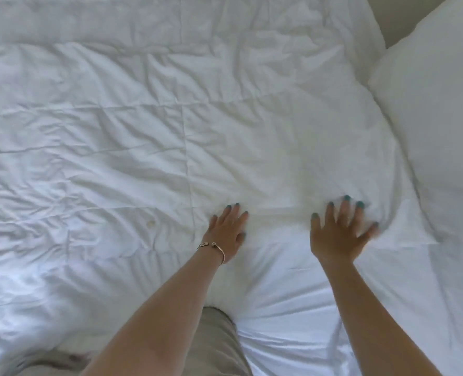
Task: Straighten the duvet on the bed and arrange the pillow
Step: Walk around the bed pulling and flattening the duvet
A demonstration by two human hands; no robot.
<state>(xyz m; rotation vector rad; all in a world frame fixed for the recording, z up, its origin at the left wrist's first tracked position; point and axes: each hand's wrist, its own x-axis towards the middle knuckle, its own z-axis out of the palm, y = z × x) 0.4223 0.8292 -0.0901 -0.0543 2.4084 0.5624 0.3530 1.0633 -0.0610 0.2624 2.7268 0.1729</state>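
Note:
A white quilted duvet covers the bed and fills most of the view; it is creased, most of all on the left. A white pillow lies at the right, its edge against the duvet. My left hand, with a gold bracelet on the wrist, rests flat on the duvet with straight fingers. My right hand presses flat on the duvet a hand's width to the right, fingers spread, close to the duvet's edge by the pillow. Neither hand holds fabric.
A beige wall or headboard shows at the top right behind the pillow. My leg in beige cloth leans against the bed's near edge at the bottom.

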